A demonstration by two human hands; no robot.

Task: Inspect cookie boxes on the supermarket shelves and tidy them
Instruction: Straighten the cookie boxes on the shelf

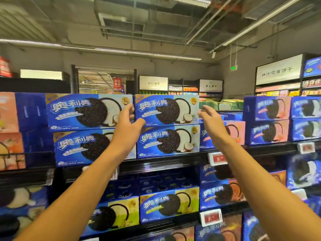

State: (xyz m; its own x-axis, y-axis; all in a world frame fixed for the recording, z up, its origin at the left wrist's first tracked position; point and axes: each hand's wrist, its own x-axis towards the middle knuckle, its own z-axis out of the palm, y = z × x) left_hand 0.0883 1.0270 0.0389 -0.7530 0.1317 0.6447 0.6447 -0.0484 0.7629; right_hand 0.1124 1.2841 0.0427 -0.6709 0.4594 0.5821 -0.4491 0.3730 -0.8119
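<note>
Cookie boxes on the top shelf [173, 162]: target looks like the upper coconut box [166, 109], stacked on an identical box [168, 140], with a matching two-high stack just left [86, 110]. Both hands are raised to it. Left hand [127, 121] is at the box's left edge, fingers loosely spread, thumb near the lower left corner; contact unclear, no grip. Right hand [209, 118] is just off the right edge, fingers spread and relaxed, holding nothing. Handling guess: light, stiff cardboard, glossy so a bit slippery, contents crumble if dropped or squeezed. Best hold is the two short ends, palms clamping lightly, then slide or lift straight so the lower box doesn't shift. Avoid pressing the front panel. Price tag [218, 159] sits on the shelf rail below.
</note>
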